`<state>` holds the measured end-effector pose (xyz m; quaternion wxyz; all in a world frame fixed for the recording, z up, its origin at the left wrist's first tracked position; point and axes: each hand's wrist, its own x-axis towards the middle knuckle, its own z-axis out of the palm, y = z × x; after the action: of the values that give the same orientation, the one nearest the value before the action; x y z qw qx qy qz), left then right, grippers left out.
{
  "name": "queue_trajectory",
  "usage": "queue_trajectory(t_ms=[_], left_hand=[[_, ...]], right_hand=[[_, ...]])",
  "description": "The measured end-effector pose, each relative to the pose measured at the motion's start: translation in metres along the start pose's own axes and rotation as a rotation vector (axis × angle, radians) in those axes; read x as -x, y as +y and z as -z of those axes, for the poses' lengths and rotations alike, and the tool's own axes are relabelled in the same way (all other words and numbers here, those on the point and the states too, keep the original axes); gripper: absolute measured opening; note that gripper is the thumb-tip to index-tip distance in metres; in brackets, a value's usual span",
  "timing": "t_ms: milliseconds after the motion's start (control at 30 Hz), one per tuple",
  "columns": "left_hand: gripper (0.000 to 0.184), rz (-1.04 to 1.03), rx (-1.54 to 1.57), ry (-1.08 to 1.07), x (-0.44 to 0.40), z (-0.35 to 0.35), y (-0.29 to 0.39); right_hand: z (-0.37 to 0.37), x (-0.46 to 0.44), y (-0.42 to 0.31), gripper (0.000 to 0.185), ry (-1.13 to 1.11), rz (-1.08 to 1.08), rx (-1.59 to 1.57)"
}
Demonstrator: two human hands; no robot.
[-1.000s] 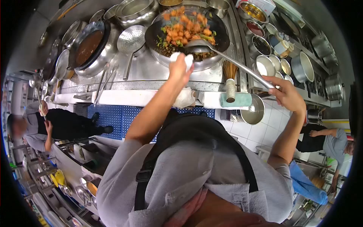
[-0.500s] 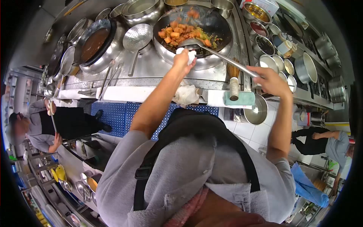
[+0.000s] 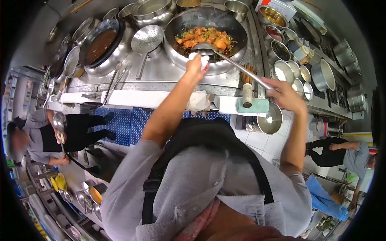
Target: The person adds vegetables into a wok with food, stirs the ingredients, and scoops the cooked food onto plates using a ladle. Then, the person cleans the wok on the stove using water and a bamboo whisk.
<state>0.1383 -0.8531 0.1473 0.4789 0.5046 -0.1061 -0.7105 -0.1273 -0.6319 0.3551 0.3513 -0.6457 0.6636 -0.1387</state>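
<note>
My left hand (image 3: 196,66) is closed around a white cloth (image 3: 204,61) at the near rim of a black wok (image 3: 237,30); the wok's handle, if any, is hidden. In the wok lies orange-brown diced food (image 3: 201,37) with green bits. My right hand (image 3: 284,94) grips the end of a long metal ladle (image 3: 243,69). The ladle's bowl rests over the near part of the wok, by the food and close to my left hand.
Left of the wok lies a perforated skimmer (image 3: 147,39), with a pan of brown sauce (image 3: 100,46) beyond. A bamboo brush (image 3: 247,90) and green cloth (image 3: 253,105) lie at the front edge. Sauce bowls (image 3: 280,49) line the right. Co-workers (image 3: 40,130) stand at both sides.
The food that was tossed up in the wok has settled in its middle. My right hand has shifted slightly down with the ladle. The left co-worker now holds up a ladle.
</note>
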Motion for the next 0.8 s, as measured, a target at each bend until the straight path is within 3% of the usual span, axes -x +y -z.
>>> queue_trajectory(t_ms=[67, 100, 200, 300, 367, 467, 533, 600, 733, 800], left_hand=[[0.016, -0.158, -0.072, -0.223, 0.009, 0.036, -0.042], [0.017, -0.147, 0.004, -0.231, 0.031, 0.053, -0.054], [0.015, 0.010, -0.121, 0.003, 0.090, 0.055, -0.033], [0.016, -0.169, -0.002, -0.124, 0.044, 0.026, -0.012], [0.017, -0.126, -0.048, -0.158, -0.014, 0.018, -0.008], [0.019, -0.130, -0.109, -0.175, -0.053, 0.014, -0.009], [0.021, -0.104, -0.127, -0.154, -0.067, 0.011, -0.011], [0.023, -0.053, -0.135, -0.135, -0.081, 0.005, -0.009], [0.024, -0.047, -0.158, -0.178, -0.075, 0.009, -0.007], [0.024, -0.045, -0.153, -0.180, -0.081, 0.011, -0.010]], right_hand=[[-0.060, -0.056, 0.059, 0.045, 0.312, 0.331, 0.161], [-0.056, -0.045, 0.041, 0.046, 0.239, 0.176, 0.089], [-0.011, 0.013, 0.021, 0.047, 0.157, 0.020, -0.156], [0.027, 0.044, 0.048, 0.048, 0.139, -0.094, -0.280], [0.026, 0.032, 0.064, 0.047, 0.219, -0.080, -0.290], [0.004, -0.057, 0.072, 0.048, 0.383, 0.038, -0.108], [-0.021, -0.143, 0.098, 0.049, 0.415, 0.051, -0.181], [-0.045, -0.205, 0.090, 0.048, 0.447, -0.073, -0.295], [-0.086, -0.272, 0.042, 0.046, 0.290, -0.108, -0.308], [-0.109, -0.277, 0.039, 0.047, 0.234, 0.014, -0.197]])
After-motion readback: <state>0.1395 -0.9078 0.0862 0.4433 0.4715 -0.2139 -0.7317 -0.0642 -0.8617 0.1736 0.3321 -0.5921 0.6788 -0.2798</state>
